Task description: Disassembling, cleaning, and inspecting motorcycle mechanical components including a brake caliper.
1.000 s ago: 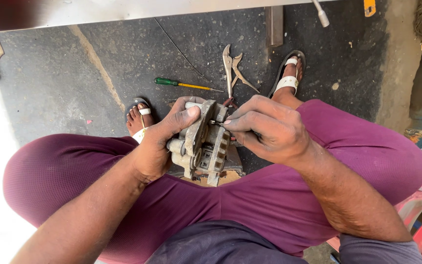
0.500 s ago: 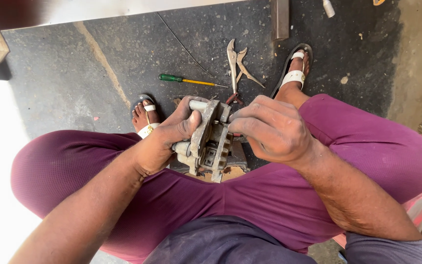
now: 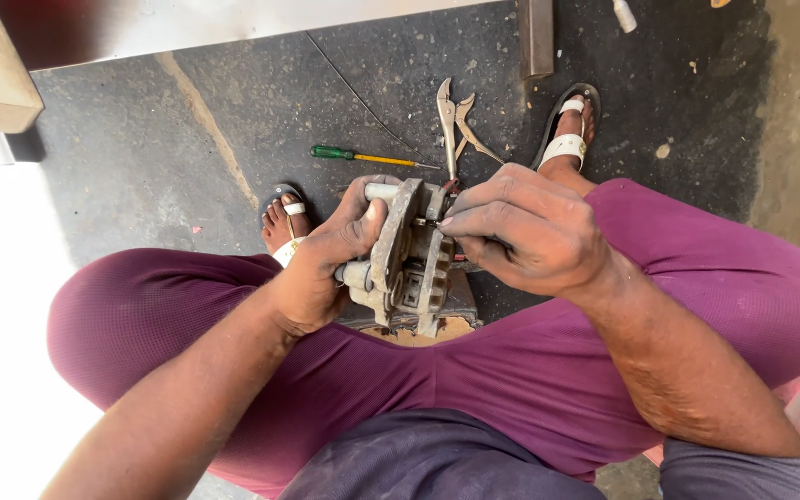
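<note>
Grey cast-metal brake caliper [image 3: 407,259], grimy and ribbed, is sitting between a seated person's knees, above dark concrete floor [image 3: 233,111]. The left hand [image 3: 326,264] is gripping its left side, thumb pressing over the top edge, the grip clenched around the casting. The right hand [image 3: 525,231] is closing its fingertips on a small part at the caliper's upper right edge. Silver locking pliers [image 3: 456,125] and a green-handled screwdriver [image 3: 363,157] are lying just beyond.
</note>
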